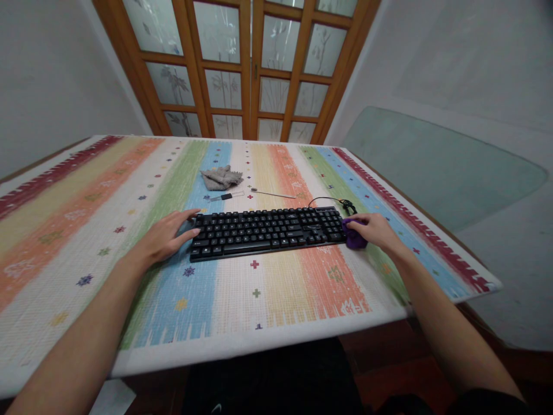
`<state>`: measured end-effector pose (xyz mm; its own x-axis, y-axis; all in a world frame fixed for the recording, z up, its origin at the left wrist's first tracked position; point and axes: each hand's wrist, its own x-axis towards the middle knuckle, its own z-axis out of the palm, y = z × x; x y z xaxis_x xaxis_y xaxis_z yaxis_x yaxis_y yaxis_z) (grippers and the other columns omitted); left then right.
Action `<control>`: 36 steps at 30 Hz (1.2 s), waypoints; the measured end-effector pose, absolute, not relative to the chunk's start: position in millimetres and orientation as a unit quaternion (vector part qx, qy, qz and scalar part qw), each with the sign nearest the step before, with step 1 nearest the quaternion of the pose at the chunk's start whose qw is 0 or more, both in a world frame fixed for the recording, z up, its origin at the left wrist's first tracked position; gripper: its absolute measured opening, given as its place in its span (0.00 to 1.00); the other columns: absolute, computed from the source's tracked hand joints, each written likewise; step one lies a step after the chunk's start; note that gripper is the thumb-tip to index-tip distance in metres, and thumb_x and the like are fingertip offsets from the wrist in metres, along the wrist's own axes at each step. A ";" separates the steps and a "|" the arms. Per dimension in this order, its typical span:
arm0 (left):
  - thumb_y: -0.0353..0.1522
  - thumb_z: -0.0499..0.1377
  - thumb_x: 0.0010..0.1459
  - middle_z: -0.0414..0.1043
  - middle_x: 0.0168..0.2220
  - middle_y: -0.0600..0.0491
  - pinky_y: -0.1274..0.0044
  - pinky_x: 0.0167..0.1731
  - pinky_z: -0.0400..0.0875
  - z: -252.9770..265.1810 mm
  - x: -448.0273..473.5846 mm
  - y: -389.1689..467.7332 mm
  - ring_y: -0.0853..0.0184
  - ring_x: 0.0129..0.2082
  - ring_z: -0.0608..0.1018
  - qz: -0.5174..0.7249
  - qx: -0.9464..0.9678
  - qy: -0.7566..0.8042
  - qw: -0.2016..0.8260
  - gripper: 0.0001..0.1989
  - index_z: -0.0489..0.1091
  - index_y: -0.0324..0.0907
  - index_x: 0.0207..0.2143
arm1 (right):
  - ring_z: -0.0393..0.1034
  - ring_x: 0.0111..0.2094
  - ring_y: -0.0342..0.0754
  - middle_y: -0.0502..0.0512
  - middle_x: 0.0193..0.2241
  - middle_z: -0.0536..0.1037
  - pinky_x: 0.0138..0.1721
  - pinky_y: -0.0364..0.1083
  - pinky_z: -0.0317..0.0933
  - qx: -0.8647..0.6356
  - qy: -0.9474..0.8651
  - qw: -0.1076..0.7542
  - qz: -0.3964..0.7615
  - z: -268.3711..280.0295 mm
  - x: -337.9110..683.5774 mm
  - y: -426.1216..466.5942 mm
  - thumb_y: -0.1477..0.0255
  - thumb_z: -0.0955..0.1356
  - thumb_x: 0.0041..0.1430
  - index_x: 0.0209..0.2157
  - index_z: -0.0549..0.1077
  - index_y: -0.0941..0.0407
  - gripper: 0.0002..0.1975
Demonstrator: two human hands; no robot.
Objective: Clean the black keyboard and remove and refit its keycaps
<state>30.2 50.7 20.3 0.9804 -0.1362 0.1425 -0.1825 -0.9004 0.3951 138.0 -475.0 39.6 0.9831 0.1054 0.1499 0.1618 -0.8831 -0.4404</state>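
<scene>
A black keyboard [268, 231] lies flat across the striped tablecloth, its long side facing me. My left hand [170, 230] grips its left end, with the thumb at the left edge keys and a finger at the far corner. At the opposite end my right hand [374, 227] is closed on a purple cloth [356, 237], which is pressed against the keyboard's right side. Some of the right fingers are hidden behind the thumb and cloth. The keyboard's black cable [348, 206] lies partly bundled just beyond its far right corner.
Beyond the keyboard are a crumpled grey cloth [222, 177], a small dark tool with wire loops [227, 196] and a thin rod with a small brush-like head [274, 193]. The table's near edge [259, 346] is close to my body. Wood-framed glass doors [253, 75] stand behind.
</scene>
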 end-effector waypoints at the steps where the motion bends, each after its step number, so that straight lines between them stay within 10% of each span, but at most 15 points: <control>1: 0.55 0.47 0.61 0.72 0.58 0.40 0.53 0.59 0.64 20.4 30.1 50.7 0.46 0.55 0.75 0.057 0.973 -0.082 0.208 0.38 0.63 0.43 0.64 | 0.78 0.31 0.55 0.56 0.28 0.84 0.34 0.49 0.67 -0.969 -0.067 0.232 -0.060 39.6 138.0 -474.4 0.70 0.68 0.51 0.30 0.84 0.54 0.11; 17: 0.54 0.47 0.62 0.73 0.57 0.40 0.55 0.58 0.65 16.2 32.4 52.0 0.47 0.55 0.75 0.065 0.973 -0.094 0.203 0.37 0.63 0.39 0.64 | 0.77 0.31 0.51 0.60 0.34 0.85 0.32 0.44 0.64 -0.973 -0.093 0.212 -0.005 46.7 136.2 -470.0 0.74 0.64 0.54 0.21 0.81 0.59 0.15; 24: 0.53 0.44 0.64 0.73 0.55 0.41 0.57 0.59 0.65 14.9 32.9 51.4 0.49 0.54 0.75 0.066 0.975 -0.089 0.191 0.37 0.63 0.39 0.64 | 0.72 0.25 0.47 0.53 0.24 0.81 0.27 0.43 0.61 -0.963 -0.025 0.267 -0.034 79.9 141.2 -467.3 0.73 0.67 0.51 0.32 0.84 0.58 0.12; 36: 0.48 0.40 0.66 0.74 0.54 0.40 0.60 0.59 0.65 19.4 31.2 44.6 0.52 0.54 0.75 0.061 0.976 -0.075 0.194 0.34 0.64 0.36 0.63 | 0.74 0.33 0.46 0.56 0.34 0.82 0.37 0.47 0.67 -0.841 -0.350 0.413 -0.022 101.4 100.7 -312.6 0.71 0.73 0.53 0.39 0.78 0.59 0.10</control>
<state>31.2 44.6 19.4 0.9813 -0.1219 0.1489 -0.1695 -0.9139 0.3688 100.7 -312.6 101.4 0.7536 0.5708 0.3260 0.6070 -0.4139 -0.6785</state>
